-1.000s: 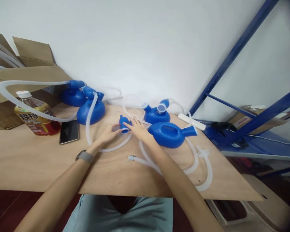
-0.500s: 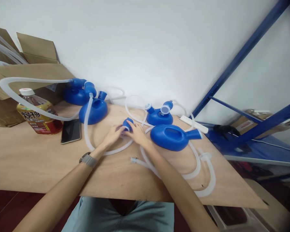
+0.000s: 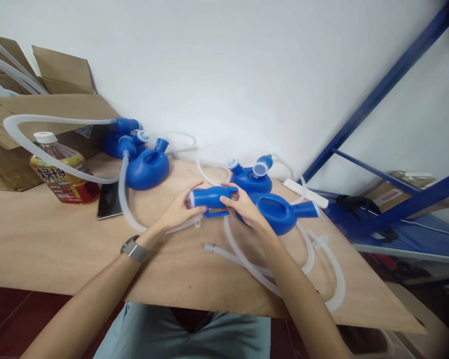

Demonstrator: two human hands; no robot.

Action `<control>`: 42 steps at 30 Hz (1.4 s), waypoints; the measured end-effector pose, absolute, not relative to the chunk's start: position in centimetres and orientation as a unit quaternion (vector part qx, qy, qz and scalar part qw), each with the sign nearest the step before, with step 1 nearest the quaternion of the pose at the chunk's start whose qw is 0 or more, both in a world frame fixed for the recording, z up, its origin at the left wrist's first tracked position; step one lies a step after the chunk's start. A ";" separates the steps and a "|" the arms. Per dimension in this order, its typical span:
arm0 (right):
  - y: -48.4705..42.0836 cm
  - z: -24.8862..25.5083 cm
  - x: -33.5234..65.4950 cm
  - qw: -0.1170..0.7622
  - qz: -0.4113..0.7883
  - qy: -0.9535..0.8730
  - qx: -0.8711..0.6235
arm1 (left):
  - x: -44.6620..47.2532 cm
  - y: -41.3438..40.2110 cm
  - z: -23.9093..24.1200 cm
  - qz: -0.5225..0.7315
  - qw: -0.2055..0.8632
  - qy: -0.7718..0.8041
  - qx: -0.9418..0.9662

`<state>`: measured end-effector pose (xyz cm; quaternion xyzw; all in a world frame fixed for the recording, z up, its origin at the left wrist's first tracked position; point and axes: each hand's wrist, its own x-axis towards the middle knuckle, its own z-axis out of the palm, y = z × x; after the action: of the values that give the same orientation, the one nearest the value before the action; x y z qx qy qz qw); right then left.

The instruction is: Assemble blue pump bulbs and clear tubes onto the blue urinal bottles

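Both hands hold a blue plastic funnel piece [image 3: 211, 198] sideways above the table; it has a pale rim on the left and a thin handle below. My left hand [image 3: 181, 209] is closed around the rim end. My right hand [image 3: 243, 204] grips the narrow end, with the thumb on the near side. Just beyond my right hand lies a blue urinal bottle [image 3: 275, 212] with its neck to the right. Below the hands a clear hose [image 3: 224, 253] with a metal clamp near its end rests on the wood.
At the left stand a drink bottle [image 3: 69, 174], a phone [image 3: 110, 202] and an open cardboard box [image 3: 60, 107] with hoses. More blue bottles [image 3: 147, 172] sit at the back. A white strip [image 3: 305, 193] lies by the blue shelf frame [image 3: 381, 85]. Hoses curl across the right side.
The blue funnel piece has been raised and turned sideways, and my hands have moved apart to its two ends. The hose-fitted blue head at the back left has shifted left and down.
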<state>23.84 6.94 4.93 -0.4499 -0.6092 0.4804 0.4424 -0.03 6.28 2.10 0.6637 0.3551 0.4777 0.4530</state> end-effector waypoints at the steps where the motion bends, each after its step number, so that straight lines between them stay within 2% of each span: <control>1: 6.5 5.1 24.1 0.445 0.497 -0.601 -0.441 | 0.3 6.0 2.2 0.484 0.455 0.354 0.658; 7: 4.5 5.3 23.8 0.511 0.368 -0.632 -0.452 | 1.1 5.9 1.8 0.528 0.438 0.417 0.596; 12: 4.4 3.9 23.0 0.527 0.513 -0.538 -0.412 | 1.2 5.4 0.4 0.558 0.316 0.396 0.658; 16: 3.9 3.2 22.2 0.525 0.595 -0.457 -0.402 | 1.9 4.3 -0.3 0.534 0.326 0.359 0.693; 24: 3.8 3.0 22.7 0.495 0.637 -0.429 -0.406 | 1.8 4.0 -1.8 0.545 0.350 0.275 0.710; 30: 4.7 2.4 23.8 0.454 0.653 -0.421 -0.436 | 1.2 4.0 -1.5 0.464 0.298 0.273 0.788; 35: 6.0 2.1 24.1 0.486 0.624 -0.429 -0.437 | 1.7 3.8 0.3 0.428 0.167 0.259 0.850; 39: 6.4 1.8 24.1 0.512 0.576 -0.443 -0.459 | 2.1 4.2 0.8 0.460 0.161 0.354 0.799; 42: 5.5 1.8 23.8 0.478 0.481 -0.586 -0.444 | 1.8 4.7 0.7 0.498 0.168 0.421 0.739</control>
<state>23.84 5.51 1.83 -0.4443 -0.5856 0.4811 0.4777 1.82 4.74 0.67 0.7394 0.4211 0.4976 0.1683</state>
